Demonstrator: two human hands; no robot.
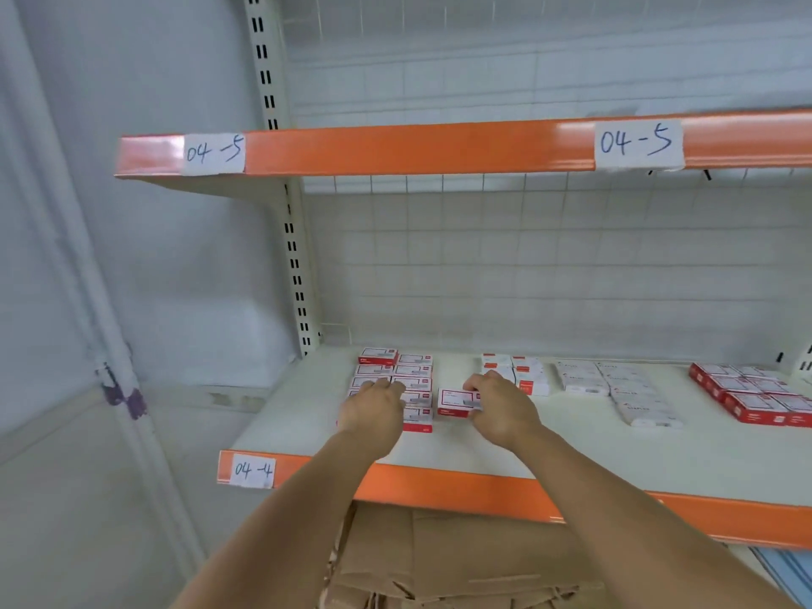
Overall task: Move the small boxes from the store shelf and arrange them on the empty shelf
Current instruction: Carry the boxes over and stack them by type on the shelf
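right hand [494, 404] pinches a red-and-white box [457, 403] lying on the shelf [571, 450], just right of the two-column block of boxes [395, 384]. left hand [373, 408] rests curled over that block. best to slide it flush, edges squared, left hand bracing the rows.

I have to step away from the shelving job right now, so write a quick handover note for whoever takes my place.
Left hand: rests on the two-column block of red and white boxes at the left of shelf 04-4; grip hidden.
Right hand: pinches a single red and white box just right of that block.
Further right lie a small white stack, white packs and a red group.
Done: block largely laid out.
Left: seat the single box, likely starting a third column; shelf 04-5 top is not visible.
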